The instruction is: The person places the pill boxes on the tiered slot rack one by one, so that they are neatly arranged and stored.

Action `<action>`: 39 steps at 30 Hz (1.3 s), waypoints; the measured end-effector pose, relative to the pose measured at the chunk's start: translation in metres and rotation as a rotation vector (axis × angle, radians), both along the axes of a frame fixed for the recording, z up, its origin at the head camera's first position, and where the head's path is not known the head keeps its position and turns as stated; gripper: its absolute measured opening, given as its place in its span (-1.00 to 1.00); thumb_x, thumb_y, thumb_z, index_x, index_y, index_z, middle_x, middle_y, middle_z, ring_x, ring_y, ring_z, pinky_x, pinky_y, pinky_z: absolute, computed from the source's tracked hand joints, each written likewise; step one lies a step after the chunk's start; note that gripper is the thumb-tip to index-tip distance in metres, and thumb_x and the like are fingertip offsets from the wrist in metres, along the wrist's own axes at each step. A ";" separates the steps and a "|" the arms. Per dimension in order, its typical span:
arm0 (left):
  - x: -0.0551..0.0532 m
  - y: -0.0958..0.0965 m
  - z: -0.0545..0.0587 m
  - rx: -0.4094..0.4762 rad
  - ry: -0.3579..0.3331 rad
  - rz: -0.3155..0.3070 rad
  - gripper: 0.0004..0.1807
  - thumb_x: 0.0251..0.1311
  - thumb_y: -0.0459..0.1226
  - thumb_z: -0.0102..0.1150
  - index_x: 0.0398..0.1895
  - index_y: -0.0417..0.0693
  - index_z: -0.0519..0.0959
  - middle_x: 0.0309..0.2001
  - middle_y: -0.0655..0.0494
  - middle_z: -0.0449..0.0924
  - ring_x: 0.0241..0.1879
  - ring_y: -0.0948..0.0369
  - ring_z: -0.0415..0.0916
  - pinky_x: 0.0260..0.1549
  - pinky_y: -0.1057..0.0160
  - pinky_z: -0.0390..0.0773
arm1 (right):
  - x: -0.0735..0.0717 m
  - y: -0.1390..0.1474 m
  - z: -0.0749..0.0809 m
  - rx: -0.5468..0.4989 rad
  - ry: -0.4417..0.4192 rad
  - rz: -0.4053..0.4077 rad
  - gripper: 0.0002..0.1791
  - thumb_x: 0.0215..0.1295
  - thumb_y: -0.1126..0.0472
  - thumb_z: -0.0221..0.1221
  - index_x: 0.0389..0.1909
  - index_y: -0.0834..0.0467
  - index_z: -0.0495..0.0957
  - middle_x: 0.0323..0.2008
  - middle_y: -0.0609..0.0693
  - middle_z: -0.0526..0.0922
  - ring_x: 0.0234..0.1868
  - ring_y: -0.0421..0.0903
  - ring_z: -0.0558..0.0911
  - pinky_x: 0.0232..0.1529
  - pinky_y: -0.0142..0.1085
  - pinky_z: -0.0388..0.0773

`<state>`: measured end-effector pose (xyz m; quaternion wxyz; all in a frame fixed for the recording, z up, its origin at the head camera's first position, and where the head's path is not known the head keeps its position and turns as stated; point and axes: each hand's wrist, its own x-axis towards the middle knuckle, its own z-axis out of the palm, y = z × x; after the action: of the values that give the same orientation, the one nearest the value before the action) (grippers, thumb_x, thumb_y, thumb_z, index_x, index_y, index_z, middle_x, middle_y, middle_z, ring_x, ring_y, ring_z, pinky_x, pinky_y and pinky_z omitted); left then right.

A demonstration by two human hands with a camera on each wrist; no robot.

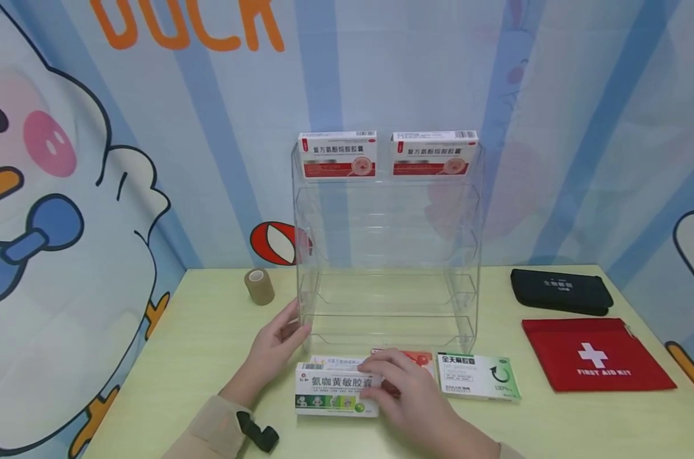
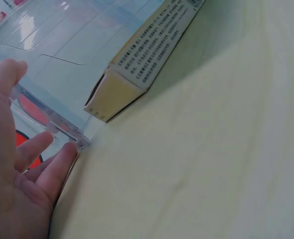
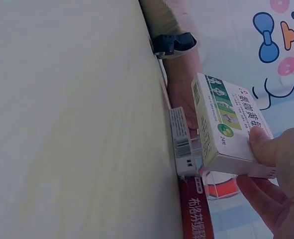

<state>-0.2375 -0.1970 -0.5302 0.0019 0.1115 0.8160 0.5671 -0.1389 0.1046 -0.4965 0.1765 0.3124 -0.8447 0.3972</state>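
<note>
My right hand [image 1: 411, 396] holds a white-and-green medicine box [image 1: 336, 392] by its right end, thumb on the printed face. In the right wrist view, the same medicine box [image 3: 231, 119] is raised off the table. Beside the lower left corner of a clear tiered display rack [image 1: 388, 324] is my left hand [image 1: 273, 349], its thumb and fingers on either side of the rack's side wall [image 2: 49, 117]. Behind the held box lie a partly covered white box [image 1: 332, 360] and a red box [image 1: 418, 359]. A white-and-green box [image 1: 478, 377] lies to their right.
Two red-and-white medicine boxes [image 1: 338, 155] [image 1: 434, 154] stand on the rack's top tier. A brown tape roll [image 1: 259, 287] stands left of the rack. To the right lie a black pouch [image 1: 560, 291] and a red first aid pouch [image 1: 598, 354]. A printed curtain [image 1: 220, 127] hangs behind the table.
</note>
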 end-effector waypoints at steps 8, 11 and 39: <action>0.001 -0.001 -0.003 -0.033 -0.026 0.028 -0.24 0.60 -0.06 0.29 0.76 0.36 0.24 0.65 0.01 0.44 0.51 -0.11 0.57 0.47 -0.04 0.62 | -0.021 0.014 0.024 -0.067 0.150 -0.075 -0.58 0.13 0.36 0.62 0.02 0.09 0.79 0.03 -0.06 0.75 -0.28 -0.28 0.73 -0.25 -0.62 0.72; 0.001 -0.001 -0.003 -0.030 -0.030 0.032 -0.24 0.60 -0.06 0.29 0.76 0.35 0.25 0.64 0.00 0.44 0.51 -0.11 0.57 0.47 -0.03 0.62 | -0.029 0.020 0.034 -0.072 0.178 -0.110 -0.56 0.11 0.39 0.63 0.02 0.09 0.79 0.03 -0.04 0.74 -0.19 -0.19 0.81 -0.14 -0.56 0.78; -0.001 -0.001 -0.003 -0.009 -0.027 0.016 -0.24 0.59 -0.10 0.31 0.75 0.35 0.26 0.64 -0.01 0.45 0.51 -0.11 0.57 0.48 0.01 0.61 | -0.122 0.045 0.140 -0.193 0.348 -0.266 -0.63 0.30 0.37 0.53 0.09 0.33 0.70 0.08 0.27 0.65 0.10 0.11 0.75 0.16 -0.56 0.70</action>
<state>-0.2386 -0.1976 -0.5329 0.0089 0.0970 0.8193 0.5650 -0.2613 0.1493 -0.3560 0.3992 0.2437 -0.7935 0.3895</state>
